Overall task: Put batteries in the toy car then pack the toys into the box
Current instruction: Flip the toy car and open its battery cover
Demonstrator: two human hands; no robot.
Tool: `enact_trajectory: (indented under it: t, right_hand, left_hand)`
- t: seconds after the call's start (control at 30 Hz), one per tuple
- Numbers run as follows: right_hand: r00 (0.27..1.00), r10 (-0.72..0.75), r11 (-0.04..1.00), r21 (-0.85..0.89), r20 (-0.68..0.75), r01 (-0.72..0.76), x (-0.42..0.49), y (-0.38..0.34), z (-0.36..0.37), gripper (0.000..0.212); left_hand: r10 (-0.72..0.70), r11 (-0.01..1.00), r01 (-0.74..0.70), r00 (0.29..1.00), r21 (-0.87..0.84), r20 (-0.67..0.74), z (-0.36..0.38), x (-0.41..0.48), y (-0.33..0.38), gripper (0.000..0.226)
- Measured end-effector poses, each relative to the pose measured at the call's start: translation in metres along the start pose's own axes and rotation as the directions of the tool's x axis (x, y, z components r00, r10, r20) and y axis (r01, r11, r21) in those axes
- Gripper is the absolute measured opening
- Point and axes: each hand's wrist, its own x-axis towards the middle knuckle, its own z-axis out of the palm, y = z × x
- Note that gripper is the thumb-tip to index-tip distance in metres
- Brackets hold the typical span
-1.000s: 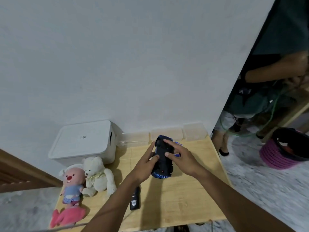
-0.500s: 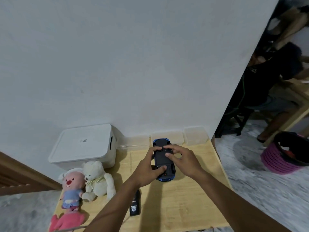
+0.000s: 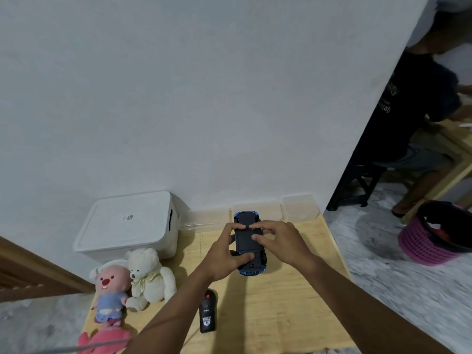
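The blue toy car (image 3: 247, 242) is held upside down above the wooden table (image 3: 281, 302), its black underside facing me. My left hand (image 3: 224, 254) grips its left side, thumb lying across the rear of the underside. My right hand (image 3: 278, 241) holds the right side, with fingertips pressing on the middle of the underside. The white lidded box (image 3: 127, 226) stands shut at the table's back left. A white teddy bear (image 3: 148, 274), a pink plush (image 3: 109, 290) in blue clothes and another pink plush (image 3: 102, 339) lie at the left front. No batteries are visible.
A black remote control (image 3: 207, 312) lies on the table below my left hand. Clear plastic containers (image 3: 298, 206) line the wall behind the car. A person sits at the right beyond the wall corner, near a pink basket (image 3: 429, 241) on the floor.
The car has been turned from tilted to flat with its underside up. Both hands shifted onto the underside, and the camera view moved slightly to the left.
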Motion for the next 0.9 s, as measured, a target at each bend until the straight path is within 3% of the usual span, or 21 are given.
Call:
enact_trajectory:
  t: [0.43,0.57,0.77,0.9]
  right_hand:
    - [0.996,-0.021,0.994,-0.106,-0.081,0.012,0.003,0.001,0.010,0.024]
    - [0.999,-0.011,1.000,0.016,-0.044,0.012,0.001,-0.001,0.010,0.012]
    - [1.000,0.006,0.993,0.118,0.010,-0.007,0.001,0.000,0.008,0.010]
    - [1.000,0.010,0.970,0.245,-0.016,-0.006,0.002,-0.006,0.010,0.004]
  left_hand:
    - [-0.004,1.000,0.004,1.000,-0.013,0.000,-0.006,0.001,-0.007,0.063]
    - [-0.016,0.999,0.016,1.000,-0.030,0.005,-0.006,0.002,-0.007,0.063]
    - [-0.026,0.999,0.026,1.000,-0.025,-0.005,-0.006,0.003,-0.010,0.064]
    - [-0.039,0.999,0.038,0.999,-0.033,-0.023,-0.008,0.004,-0.014,0.062]
